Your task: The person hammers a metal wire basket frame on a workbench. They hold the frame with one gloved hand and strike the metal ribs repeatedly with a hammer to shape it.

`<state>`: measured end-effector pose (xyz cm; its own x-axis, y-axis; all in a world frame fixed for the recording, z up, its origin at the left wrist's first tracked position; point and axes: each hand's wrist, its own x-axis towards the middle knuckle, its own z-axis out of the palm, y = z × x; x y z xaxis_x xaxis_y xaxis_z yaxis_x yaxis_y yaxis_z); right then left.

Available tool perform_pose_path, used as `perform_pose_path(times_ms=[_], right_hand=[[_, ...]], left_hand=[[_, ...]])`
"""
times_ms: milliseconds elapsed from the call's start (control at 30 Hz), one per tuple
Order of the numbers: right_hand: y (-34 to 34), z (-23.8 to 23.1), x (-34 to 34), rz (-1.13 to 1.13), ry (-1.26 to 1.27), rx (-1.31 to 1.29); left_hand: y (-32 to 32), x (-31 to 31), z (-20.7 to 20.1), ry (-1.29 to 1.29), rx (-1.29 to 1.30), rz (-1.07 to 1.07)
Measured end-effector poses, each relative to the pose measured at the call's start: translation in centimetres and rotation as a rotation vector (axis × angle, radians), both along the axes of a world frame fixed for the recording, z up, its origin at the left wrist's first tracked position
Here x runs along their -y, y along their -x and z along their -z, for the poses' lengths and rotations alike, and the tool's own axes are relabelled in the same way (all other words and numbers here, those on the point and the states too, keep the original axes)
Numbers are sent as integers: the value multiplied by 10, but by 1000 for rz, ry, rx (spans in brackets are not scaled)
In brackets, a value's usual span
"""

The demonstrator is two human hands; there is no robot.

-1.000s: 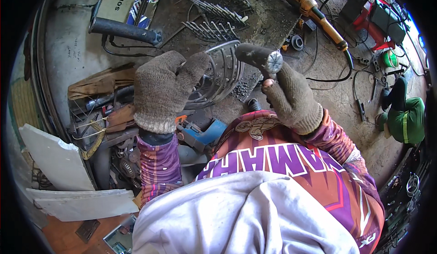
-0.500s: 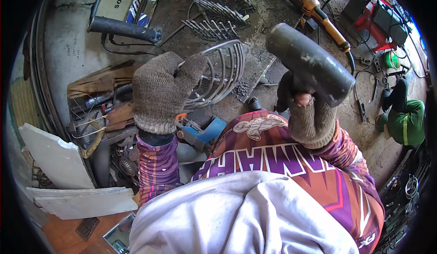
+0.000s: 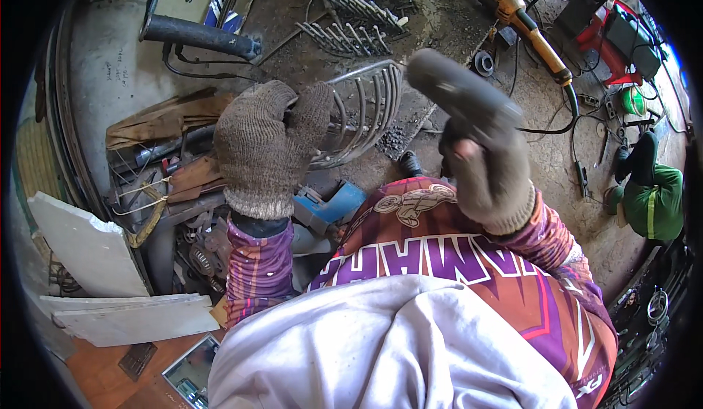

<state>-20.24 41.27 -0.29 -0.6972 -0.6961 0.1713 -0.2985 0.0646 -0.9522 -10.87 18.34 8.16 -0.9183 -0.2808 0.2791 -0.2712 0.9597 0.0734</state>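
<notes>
My left hand (image 3: 265,149), in a brown knitted glove, is closed on the near left side of a curved cage of bent metal rods (image 3: 375,112). The glove hides the spot where it grips. My right hand (image 3: 492,178), gloved alike with a bare fingertip showing, is wrapped round the handle of a heavy hammer. The dark hammer head (image 3: 463,93) is raised to the right of the cage, apart from it and smeared by motion. Most of the handle is hidden by the head and glove.
Comb-like rod pieces (image 3: 348,39) lie beyond the cage. An orange power tool (image 3: 505,6) with a trailing cable is far right. A dark pipe (image 3: 201,35) lies far left, a blue tool (image 3: 331,207) beside my legs. A person in green trousers (image 3: 655,204) is at right.
The hammer has swung left toward the cage, my right hand moving with it. My left hand keeps its grip on the cage, which has shifted slightly to the right.
</notes>
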Motion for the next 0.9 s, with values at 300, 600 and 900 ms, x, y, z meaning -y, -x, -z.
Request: perform_pose_path(times_ms=[300,600,900], right_hand=[[-6,-2,0,-31,-193,-131],[-6,-2,5,17,-39,-136],[-11,5,-10,140,292,-219]], left_hand=[[-1,0,-3,15,33,-85],[-3,3,1,18,-12,-29],[-7,4,2,10,-10,-50]])
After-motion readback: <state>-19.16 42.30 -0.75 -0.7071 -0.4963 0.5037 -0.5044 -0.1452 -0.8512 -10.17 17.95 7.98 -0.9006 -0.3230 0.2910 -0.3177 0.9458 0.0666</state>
